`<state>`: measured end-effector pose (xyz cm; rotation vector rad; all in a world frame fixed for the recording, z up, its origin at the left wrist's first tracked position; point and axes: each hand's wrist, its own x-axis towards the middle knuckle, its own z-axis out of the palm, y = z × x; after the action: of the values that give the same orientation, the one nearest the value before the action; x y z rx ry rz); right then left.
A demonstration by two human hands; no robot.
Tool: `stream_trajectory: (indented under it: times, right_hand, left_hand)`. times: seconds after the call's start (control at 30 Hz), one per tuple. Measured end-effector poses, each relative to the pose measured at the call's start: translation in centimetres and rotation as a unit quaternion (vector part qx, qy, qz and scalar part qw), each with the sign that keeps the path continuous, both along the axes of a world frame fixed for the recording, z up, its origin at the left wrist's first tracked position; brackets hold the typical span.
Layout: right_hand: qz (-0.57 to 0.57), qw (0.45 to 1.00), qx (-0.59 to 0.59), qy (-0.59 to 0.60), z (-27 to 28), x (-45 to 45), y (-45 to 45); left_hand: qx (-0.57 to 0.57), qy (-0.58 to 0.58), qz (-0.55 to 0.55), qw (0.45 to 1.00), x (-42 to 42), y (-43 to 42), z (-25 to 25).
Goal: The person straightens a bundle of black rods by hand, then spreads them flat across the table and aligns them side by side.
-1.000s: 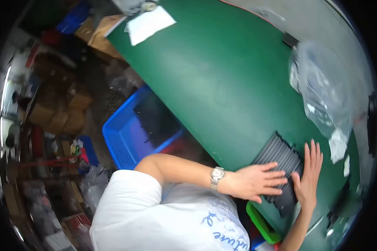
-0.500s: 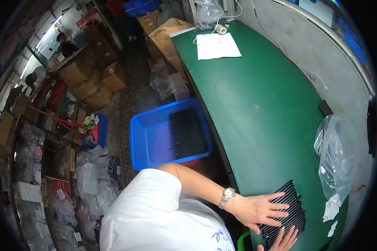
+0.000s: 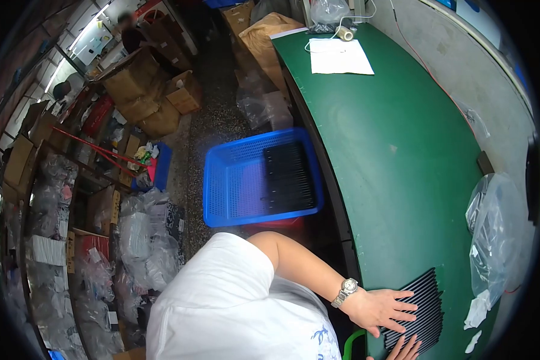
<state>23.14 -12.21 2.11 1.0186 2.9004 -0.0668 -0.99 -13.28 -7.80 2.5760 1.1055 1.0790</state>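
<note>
A flat bundle of thin black rods [image 3: 429, 306] lies side by side on the green table [image 3: 390, 180] at the lower right. My left hand [image 3: 383, 309], with a silver watch at its wrist, rests palm down with fingers spread over the left part of the rods. Below it, my right hand [image 3: 405, 350] shows only in part at the bottom edge of the view, its fingers apart and touching the lower rods. Neither hand is closed around anything.
A blue basket [image 3: 234, 180] with dark rods [image 3: 288, 177] stands left of the table. White paper [image 3: 342, 57] and a roll [image 3: 344, 33] lie at the far end. A plastic bag [image 3: 495, 234] is at the right. A person [image 3: 132, 36] is far back.
The view has swung, so the table and basket appear farther right. My right hand has moved from the rods' right side to their lower edge. My left hand stays flat on them.
</note>
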Motion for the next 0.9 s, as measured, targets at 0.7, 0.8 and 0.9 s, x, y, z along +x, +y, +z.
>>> stream_trajectory:
  times: [0.7,0.8,0.9]
  right_hand:
    - [-0.171,0.976,0.023,0.136,-0.3,4.4,-0.6]
    - [-0.243,0.951,-0.018,0.191,-0.8,5.8,0.5]
    - [-0.258,0.943,-0.025,0.210,-0.8,5.5,1.2]
  left_hand:
    - [-0.097,0.095,0.029,0.990,-3.3,-2.0,7.4]
    - [-0.149,0.077,0.036,0.985,-4.3,-2.0,7.0]
    - [-0.175,0.113,0.020,0.978,-4.5,-0.9,7.7]
